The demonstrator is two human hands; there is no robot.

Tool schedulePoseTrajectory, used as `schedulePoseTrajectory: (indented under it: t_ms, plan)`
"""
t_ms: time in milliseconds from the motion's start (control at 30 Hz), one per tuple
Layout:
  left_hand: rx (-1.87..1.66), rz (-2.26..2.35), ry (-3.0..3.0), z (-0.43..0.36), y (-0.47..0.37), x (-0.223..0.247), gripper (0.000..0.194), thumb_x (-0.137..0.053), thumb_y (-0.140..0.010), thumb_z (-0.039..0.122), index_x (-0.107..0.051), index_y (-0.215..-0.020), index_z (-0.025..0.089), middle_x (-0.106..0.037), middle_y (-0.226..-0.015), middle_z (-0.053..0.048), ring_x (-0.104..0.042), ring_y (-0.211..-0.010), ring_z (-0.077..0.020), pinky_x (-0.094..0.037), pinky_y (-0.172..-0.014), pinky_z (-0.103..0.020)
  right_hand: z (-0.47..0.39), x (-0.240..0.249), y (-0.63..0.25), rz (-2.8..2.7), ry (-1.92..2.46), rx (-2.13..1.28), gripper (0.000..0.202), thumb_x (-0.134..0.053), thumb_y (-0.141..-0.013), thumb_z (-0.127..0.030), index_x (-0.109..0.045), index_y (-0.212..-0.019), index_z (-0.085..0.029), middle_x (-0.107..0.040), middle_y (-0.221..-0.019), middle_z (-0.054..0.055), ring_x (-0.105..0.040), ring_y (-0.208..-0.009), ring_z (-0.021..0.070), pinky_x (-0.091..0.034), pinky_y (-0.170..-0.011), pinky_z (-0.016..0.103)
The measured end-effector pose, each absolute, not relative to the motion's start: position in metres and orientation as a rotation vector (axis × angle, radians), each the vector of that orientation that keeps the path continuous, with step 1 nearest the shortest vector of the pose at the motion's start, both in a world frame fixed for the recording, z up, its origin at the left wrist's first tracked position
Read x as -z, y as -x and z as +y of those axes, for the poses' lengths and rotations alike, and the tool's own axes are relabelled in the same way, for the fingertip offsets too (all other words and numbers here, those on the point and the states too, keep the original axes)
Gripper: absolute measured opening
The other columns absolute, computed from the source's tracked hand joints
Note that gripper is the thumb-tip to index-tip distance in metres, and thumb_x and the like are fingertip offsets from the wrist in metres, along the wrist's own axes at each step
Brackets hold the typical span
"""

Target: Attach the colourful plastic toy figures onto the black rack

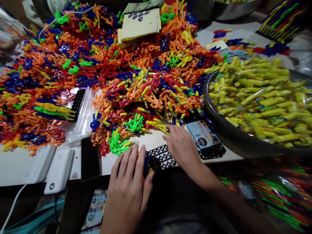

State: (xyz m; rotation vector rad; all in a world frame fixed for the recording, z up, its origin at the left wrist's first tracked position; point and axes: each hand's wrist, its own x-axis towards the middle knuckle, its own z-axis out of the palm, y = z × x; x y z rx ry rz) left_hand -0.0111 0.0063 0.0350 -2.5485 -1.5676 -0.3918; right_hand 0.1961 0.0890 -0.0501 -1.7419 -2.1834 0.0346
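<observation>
My left hand [131,182] lies with fingers stretched over dark blue plastic pieces [146,164] at the left end of a black perforated rack [161,156]. A bit of yellow shows by its thumb. Most of what lies under the palm is hidden. My right hand [182,144] reaches over the rack's right end, thumb and index finger apart, at the tip of a yellow-ended plastic piece [157,124]. Whether the fingertips touch it is hard to tell. Bright green pieces [117,143] lie just beyond my left fingertips.
A large heap of coloured plastic pieces [73,65] covers the table. On the right stands a dark basin [207,97] full of yellow wrapped pieces. Printed cards [203,135], a black phone [90,159], white power banks [59,170] and clear bags [81,120] lie around.
</observation>
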Motion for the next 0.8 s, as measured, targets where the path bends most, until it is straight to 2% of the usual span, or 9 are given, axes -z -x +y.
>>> schedulePoseTrajectory:
  t_ms: [100, 200, 300, 400, 500, 600, 633, 700, 800]
  plan:
    - [0.384, -1.572, 2.565, 0.007, 0.009, -0.037, 0.053, -0.043, -0.112, 0.032, -0.048, -0.155, 0.002, -0.061, -0.154, -0.022, -0.053, -0.144, -0.0314, -0.032, -0.121, -0.044, 0.096, 0.054, -0.189, -2.130, 1.758, -0.155, 0.046, -0.052, -0.103, -0.013, -0.048, -0.148, -0.015, -0.070, -0.118, 0.016, -0.067, -0.105, 0.0315, -0.053, -0.082, 0.041]
    - [0.380, -1.591, 2.570, 0.010, 0.009, -0.037, 0.053, -0.044, -0.112, 0.034, -0.048, -0.155, 0.003, -0.062, -0.153, -0.020, -0.054, -0.141, -0.0313, -0.032, -0.121, -0.043, 0.100, 0.055, -0.188, -2.045, 1.815, -0.397, 0.053, -0.051, -0.100, -0.011, -0.047, -0.153, -0.017, -0.069, -0.124, 0.016, -0.070, -0.100, 0.0298, -0.052, -0.073, 0.037]
    - [0.403, -1.610, 2.583, 0.013, 0.011, -0.034, 0.051, -0.044, -0.111, 0.033, -0.050, -0.153, 0.003, -0.064, -0.150, -0.020, -0.057, -0.137, -0.0315, -0.033, -0.119, -0.043, 0.102, 0.054, -0.195, -1.952, 1.771, -0.644, 0.042, -0.053, -0.100, -0.015, -0.058, -0.142, -0.020, -0.066, -0.124, 0.014, -0.070, -0.101, 0.0283, -0.053, -0.076, 0.036]
    - [0.440, -1.631, 2.582, 0.013, 0.011, -0.031, 0.049, -0.045, -0.111, 0.033, -0.052, -0.151, 0.004, -0.067, -0.146, -0.019, -0.059, -0.133, -0.0311, -0.036, -0.116, -0.042, 0.102, 0.053, -0.204, -1.840, 1.673, -0.819, 0.026, -0.054, -0.099, -0.018, -0.067, -0.121, -0.020, -0.067, -0.113, 0.011, -0.068, -0.099, 0.0264, -0.052, -0.083, 0.037]
    - [0.458, -1.657, 2.574, 0.013, 0.010, -0.032, 0.047, -0.046, -0.111, 0.033, -0.053, -0.150, 0.006, -0.068, -0.144, -0.018, -0.061, -0.130, -0.0310, -0.039, -0.113, -0.043, 0.098, 0.049, -0.208, -1.634, 1.549, -1.112, 0.015, -0.061, -0.096, -0.026, -0.068, -0.108, -0.021, -0.065, -0.090, 0.004, -0.064, -0.081, 0.0213, -0.051, -0.074, 0.033]
    - [0.481, -1.690, 2.580, 0.016, 0.012, -0.033, 0.045, -0.046, -0.111, 0.032, -0.052, -0.150, 0.009, -0.069, -0.143, -0.017, -0.063, -0.129, -0.0302, -0.041, -0.111, -0.043, 0.088, 0.040, -0.206, -1.389, 1.387, -1.427, 0.022, -0.068, -0.093, -0.041, -0.066, -0.106, -0.023, -0.063, -0.079, -0.001, -0.061, -0.070, 0.0187, -0.049, -0.062, 0.030]
    - [0.496, -1.703, 2.575, 0.018, 0.013, -0.033, 0.045, -0.046, -0.111, 0.031, -0.052, -0.150, 0.009, -0.069, -0.142, -0.017, -0.063, -0.128, -0.0301, -0.042, -0.110, -0.043, 0.085, 0.037, -0.205, -1.349, 1.352, -1.463, 0.025, -0.070, -0.093, -0.044, -0.066, -0.105, -0.023, -0.066, -0.082, 0.001, -0.063, -0.072, 0.0192, -0.051, -0.064, 0.031]
    - [0.519, -1.727, 2.555, 0.023, 0.015, -0.034, 0.042, -0.047, -0.111, 0.030, -0.054, -0.148, 0.010, -0.070, -0.139, -0.017, -0.064, -0.126, -0.0301, -0.044, -0.108, -0.043, 0.079, 0.032, -0.203, -1.359, 1.320, -1.407, 0.024, -0.072, -0.092, -0.046, -0.067, -0.100, -0.024, -0.072, -0.095, 0.005, -0.068, -0.087, 0.0221, -0.057, -0.082, 0.036]
    - [0.533, -1.726, 2.534, 0.029, 0.018, -0.033, 0.040, -0.047, -0.112, 0.031, -0.055, -0.146, 0.011, -0.070, -0.139, -0.017, -0.064, -0.126, -0.0310, -0.045, -0.108, -0.044, 0.076, 0.029, -0.203, -1.442, 1.296, -1.247, 0.019, -0.072, -0.093, -0.044, -0.070, -0.092, -0.025, -0.074, -0.114, 0.008, -0.067, -0.112, 0.0257, -0.048, -0.113, 0.044]
